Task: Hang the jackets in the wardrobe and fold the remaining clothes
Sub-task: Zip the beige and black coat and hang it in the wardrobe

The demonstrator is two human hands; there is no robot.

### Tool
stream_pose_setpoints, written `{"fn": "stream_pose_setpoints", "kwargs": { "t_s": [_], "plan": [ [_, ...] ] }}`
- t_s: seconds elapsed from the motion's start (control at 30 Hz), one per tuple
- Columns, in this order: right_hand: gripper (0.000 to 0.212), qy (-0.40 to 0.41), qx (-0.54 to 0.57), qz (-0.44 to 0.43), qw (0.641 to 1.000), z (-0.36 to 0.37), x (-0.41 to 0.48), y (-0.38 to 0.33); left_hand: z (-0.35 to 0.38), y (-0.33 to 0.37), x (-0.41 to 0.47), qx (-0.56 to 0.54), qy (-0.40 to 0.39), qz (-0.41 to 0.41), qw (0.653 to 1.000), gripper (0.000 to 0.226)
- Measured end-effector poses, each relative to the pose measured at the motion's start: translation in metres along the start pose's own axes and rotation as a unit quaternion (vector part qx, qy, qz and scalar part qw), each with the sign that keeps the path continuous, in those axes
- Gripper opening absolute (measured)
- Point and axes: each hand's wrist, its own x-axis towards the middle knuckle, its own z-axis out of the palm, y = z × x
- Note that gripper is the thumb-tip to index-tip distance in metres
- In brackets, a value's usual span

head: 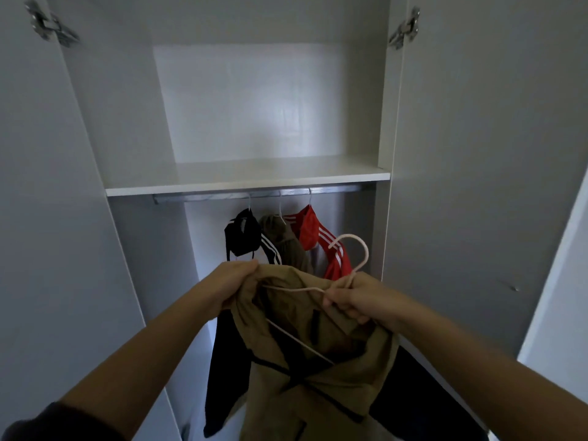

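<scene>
Up front, left hand (235, 281) clutching tan jacket (305, 370) at 9 o'clock, right hand (356, 300) pinching hanger (366, 254) at 3, three hung jackets (280, 237) at 12.

Rail (203, 197) bare left of the black jacket (242, 238), short gap right of the red jacket (313, 232). Brown jacket (283, 241) packed between them. Shelf (248, 183) sits just above the rail, little headroom. Left door (47, 202) and right door (477, 154) open wide.

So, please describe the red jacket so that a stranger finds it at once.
Inside the open white wardrobe, a metal rail runs under the white shelf. Three garments hang from it; the red jacket with white stripes is the rightmost. Its neighbours are an olive-brown garment and a black jacket.
</scene>
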Motion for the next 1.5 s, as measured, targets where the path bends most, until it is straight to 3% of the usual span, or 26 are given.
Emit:
{"fn": "stream_pose_setpoints", "kwargs": {
  "t_s": [0.13, 0.17, 0.27, 0.33, 0.43, 0.5, 0.57, 0.77, 0.97, 1.1, 1.2, 1.33, 1.5],
  "plan": [
    [0.028, -0.001, 0.001, -0.004, 1.000, 0.008, 0.005, -0.004, -0.005, -0.018, 0.002, 0.115, -0.033, 0.056, 0.991, 0.029],
    [0.029, 0.001, -0.008, -0.006, 1.000, 0.010, 0.007, -0.007, -0.005, -0.022, 0.002, 0.093, -0.049, 0.056, 0.993, 0.028],
    [0.031, 0.002, -0.060, -0.034, 0.998, 0.014, 0.013, -0.018, -0.004, -0.030, 0.004, -0.133, -0.099, 0.011, 0.986, 0.026],
    [0.031, -0.005, -0.086, -0.041, 0.995, 0.017, 0.017, -0.024, -0.005, -0.035, 0.012, -0.167, -0.089, -0.005, 0.982, 0.025],
    [0.031, -0.009, -0.084, -0.032, 0.996, 0.021, 0.027, -0.028, -0.015, -0.047, 0.033, 0.014, 0.036, 0.022, 0.999, 0.029],
    [0.030, -0.015, -0.077, -0.020, 0.997, 0.026, 0.038, -0.029, -0.028, -0.056, 0.046, 0.160, 0.107, 0.084, 0.978, 0.025],
    [0.029, -0.026, -0.065, -0.012, 0.997, 0.032, 0.053, -0.029, -0.041, -0.066, 0.058, 0.213, 0.125, 0.144, 0.958, 0.018],
    [0.028, -0.055, -0.032, 0.020, 0.998, 0.051, 0.117, -0.037, -0.083, -0.098, 0.107, 0.260, 0.086, 0.217, 0.937, 0.023],
    [0.022, -0.066, 0.044, 0.103, 0.992, 0.082, 0.210, -0.055, -0.129, -0.126, 0.169, 0.164, 0.028, 0.148, 0.975, 0.034],
    [0.019, -0.083, 0.138, 0.169, 0.972, 0.104, 0.276, -0.063, -0.160, -0.142, 0.220, 0.182, -0.030, 0.171, 0.968, 0.035],
    [0.021, -0.071, 0.150, 0.167, 0.972, 0.115, 0.321, -0.068, -0.178, -0.152, 0.269, 0.228, 0.000, 0.180, 0.957, 0.022],
    [0.026, -0.034, 0.077, 0.129, 0.988, 0.123, 0.375, -0.069, -0.191, -0.161, 0.339, 0.281, 0.032, 0.164, 0.945, 0.029],
    [0.024, -0.006, 0.103, 0.080, 0.991, 0.119, 0.437, -0.066, -0.196, -0.172, 0.414, 0.318, 0.118, 0.184, 0.923, 0.032]
  ]
}}
